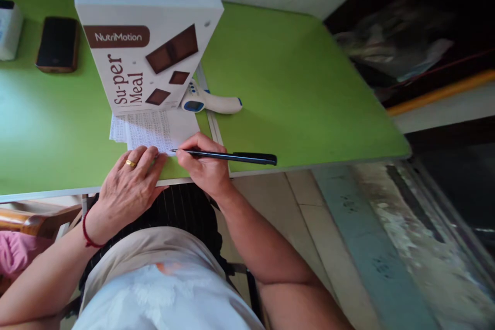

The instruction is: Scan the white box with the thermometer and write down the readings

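Observation:
My right hand (204, 162) is closed round a black pen (240, 157), whose tip meets the lower edge of a sheet of paper (150, 131) covered in rows of small writing. Flat along the paper's bottom edge lies my left hand (131, 180), fingers stretched out, a gold ring on one of them. Just beyond the hands a white NutriMotion box (131, 77) stands upright over the top of the sheets. Beside the box's right corner rests a white infrared thermometer (220, 104) with a blue-rimmed display.
The green table (290, 87) has its near edge at my wrists. A dark box-shaped device (58, 44) and a white container (8, 31) stand at the far left. Plastic bags (398, 41) lie in the dark area to the right. Pink cloth (23, 252) shows at lower left.

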Action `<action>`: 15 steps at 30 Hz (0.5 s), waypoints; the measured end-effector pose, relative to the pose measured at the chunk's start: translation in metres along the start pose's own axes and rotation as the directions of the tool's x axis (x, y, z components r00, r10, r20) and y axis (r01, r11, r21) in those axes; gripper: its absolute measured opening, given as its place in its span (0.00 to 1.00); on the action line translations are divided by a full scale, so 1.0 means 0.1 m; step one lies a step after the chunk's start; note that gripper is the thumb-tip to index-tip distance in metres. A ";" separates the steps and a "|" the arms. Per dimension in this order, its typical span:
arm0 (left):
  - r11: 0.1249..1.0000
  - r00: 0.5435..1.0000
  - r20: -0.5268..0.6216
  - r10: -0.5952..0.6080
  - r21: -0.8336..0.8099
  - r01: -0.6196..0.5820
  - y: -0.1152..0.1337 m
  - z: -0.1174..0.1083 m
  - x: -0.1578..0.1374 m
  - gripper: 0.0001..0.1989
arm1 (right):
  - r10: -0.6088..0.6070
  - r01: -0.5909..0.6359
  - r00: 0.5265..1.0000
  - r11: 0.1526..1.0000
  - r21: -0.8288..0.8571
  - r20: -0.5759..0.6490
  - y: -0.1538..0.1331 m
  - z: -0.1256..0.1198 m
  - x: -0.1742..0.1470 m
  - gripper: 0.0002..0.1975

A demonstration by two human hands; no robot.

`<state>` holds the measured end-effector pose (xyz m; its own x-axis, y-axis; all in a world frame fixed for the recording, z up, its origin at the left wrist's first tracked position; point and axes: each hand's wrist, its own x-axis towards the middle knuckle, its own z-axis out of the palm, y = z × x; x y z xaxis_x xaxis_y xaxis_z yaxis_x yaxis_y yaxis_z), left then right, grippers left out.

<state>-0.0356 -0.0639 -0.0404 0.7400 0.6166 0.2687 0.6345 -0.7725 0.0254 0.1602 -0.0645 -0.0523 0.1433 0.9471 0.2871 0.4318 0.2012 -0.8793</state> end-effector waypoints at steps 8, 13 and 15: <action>1.000 1.000 0.008 -0.006 -0.016 0.007 0.01 0.00 0.01 0.23 | -0.023 0.025 0.999 0.998 -0.059 0.047 -0.01 -0.01 0.02 0.09; 1.000 1.000 0.001 0.004 0.009 -0.004 0.01 -0.01 0.01 0.22 | -0.029 0.034 0.998 0.997 -0.071 0.064 -0.01 -0.01 0.02 0.09; 1.000 1.000 -0.001 0.001 0.002 -0.001 0.02 -0.01 0.01 0.22 | -0.043 0.048 0.997 0.996 -0.077 0.066 0.00 0.00 0.02 0.09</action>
<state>-0.0343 -0.0649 -0.0397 0.7404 0.6155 0.2700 0.6342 -0.7729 0.0228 0.1607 -0.0632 -0.0512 0.0655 0.9521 0.2987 0.5057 0.2264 -0.8325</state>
